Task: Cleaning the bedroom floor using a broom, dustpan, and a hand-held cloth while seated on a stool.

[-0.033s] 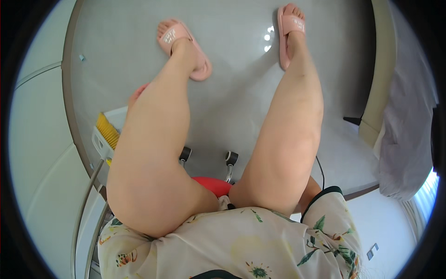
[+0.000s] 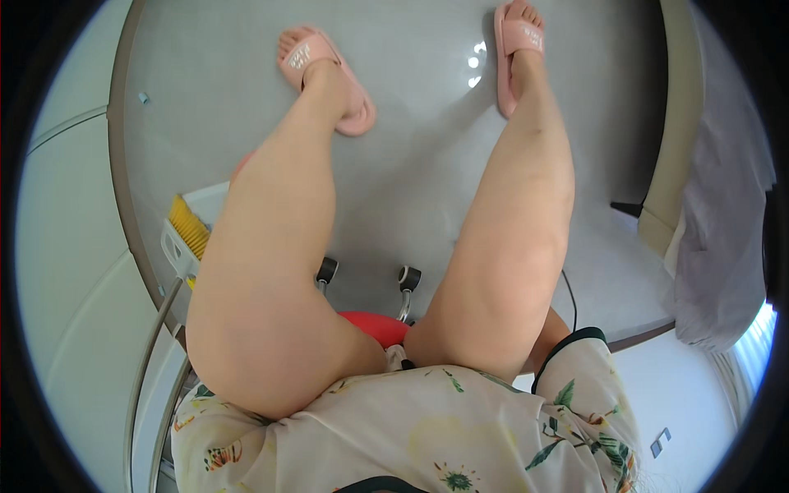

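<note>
A thin reddish sliver [image 2: 241, 164] shows along the outer edge of my left shin. It may be part of my left hand, but its fingers are hidden behind the leg. My right forearm [image 2: 556, 333] comes out of a dark-trimmed floral sleeve [image 2: 567, 394] and passes behind my right thigh, which hides my right hand. Nothing held can be seen. On my feet are a left pink slide sandal [image 2: 355, 115] and a right one [image 2: 503, 78]. Between my thighs a red seat [image 2: 374, 326] shows.
Two black casters [image 2: 408, 278] are below the seat. At left, a yellow-bristled brush [image 2: 189, 226] rests by a white dustpan [image 2: 205, 197], near pale cabinets [image 2: 70, 205]. Grey fabric [image 2: 719, 205] drapes on the right, and a dark cord [image 2: 573, 300] lies by my right knee.
The reddish part beside my left shin shows less than before. My feet and the floor things have shifted slightly in the view.
</note>
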A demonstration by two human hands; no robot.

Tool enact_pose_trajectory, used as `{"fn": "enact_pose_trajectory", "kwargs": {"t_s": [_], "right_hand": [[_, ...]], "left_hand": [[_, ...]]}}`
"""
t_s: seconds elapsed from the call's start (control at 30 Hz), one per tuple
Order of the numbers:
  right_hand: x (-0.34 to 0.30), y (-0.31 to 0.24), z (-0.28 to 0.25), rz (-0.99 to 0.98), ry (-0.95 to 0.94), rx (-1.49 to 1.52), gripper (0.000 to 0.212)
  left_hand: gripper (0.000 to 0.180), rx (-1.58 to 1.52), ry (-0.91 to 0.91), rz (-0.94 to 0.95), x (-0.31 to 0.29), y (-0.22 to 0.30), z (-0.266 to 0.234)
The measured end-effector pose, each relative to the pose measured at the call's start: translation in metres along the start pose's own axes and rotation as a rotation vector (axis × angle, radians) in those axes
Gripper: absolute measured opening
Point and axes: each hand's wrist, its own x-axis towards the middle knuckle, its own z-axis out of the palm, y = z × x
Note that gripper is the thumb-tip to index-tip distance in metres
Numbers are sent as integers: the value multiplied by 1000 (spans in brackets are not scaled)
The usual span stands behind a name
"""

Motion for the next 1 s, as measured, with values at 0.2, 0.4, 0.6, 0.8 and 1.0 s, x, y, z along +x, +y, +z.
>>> {"fn": "enact_pose_trajectory", "kwargs": {"t_s": [0.2, 0.4, 0.6, 0.8, 1.0], "right_hand": [[-319, -148, -5, 167, -221, 533, 67], [-285, -162, 0, 187, -296, 1242, 64], [-340, 16, -53, 515, -107, 1153, 63], [-435, 100, -119, 1093, -46, 999, 58], [-439, 177, -131, 889, 122, 984, 48]], "left_hand": [[40, 53, 20, -8, 50, 20, 42], [42, 85, 8, 17, 44, 13, 87], [45, 90, 31, 47, 42, 15, 88], [48, 28, -12, 134, 26, 1, 17], [48, 646, 192, 389, -138, 64, -109]]}}
